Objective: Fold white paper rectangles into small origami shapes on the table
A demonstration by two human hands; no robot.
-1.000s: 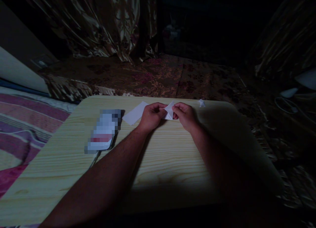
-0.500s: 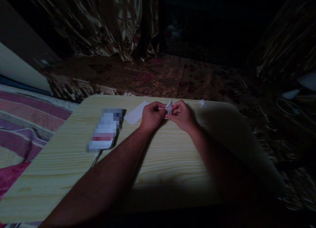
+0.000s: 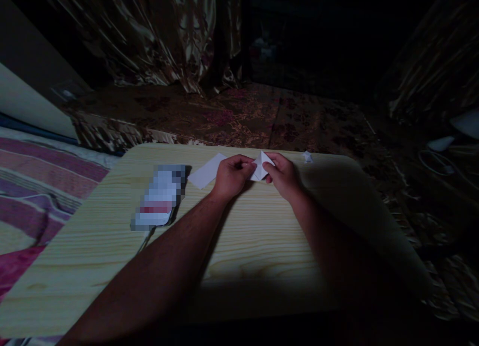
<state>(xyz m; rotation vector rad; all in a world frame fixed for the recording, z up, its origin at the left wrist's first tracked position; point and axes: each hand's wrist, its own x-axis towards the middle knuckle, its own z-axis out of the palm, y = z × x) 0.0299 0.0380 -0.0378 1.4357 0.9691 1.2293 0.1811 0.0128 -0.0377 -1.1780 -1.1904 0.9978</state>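
Between my two hands is a small piece of folded white paper (image 3: 261, 167), its pointed tip facing up and away from me. My left hand (image 3: 232, 176) pinches its left side with thumb and fingers. On the right side, my right hand (image 3: 283, 173) grips it, thumb on top and fingers behind. A flat white paper strip (image 3: 206, 172) lies on the table just left of my left hand. Beyond my right hand, near the far edge, sits a small folded white paper shape (image 3: 307, 157) with several points.
A pale wooden table (image 3: 254, 236) with rounded corners carries everything. A phone (image 3: 159, 196), blurred out by pixels, lies at left with a cable at its lower end. A striped bed cover (image 3: 33, 186) borders the left side; a dark patterned cloth (image 3: 224, 111) lies behind.
My right hand's thumb and fingers have closed over the right side of the folded paper, which now shows a wider, flatter face. My left hand has stayed in place.
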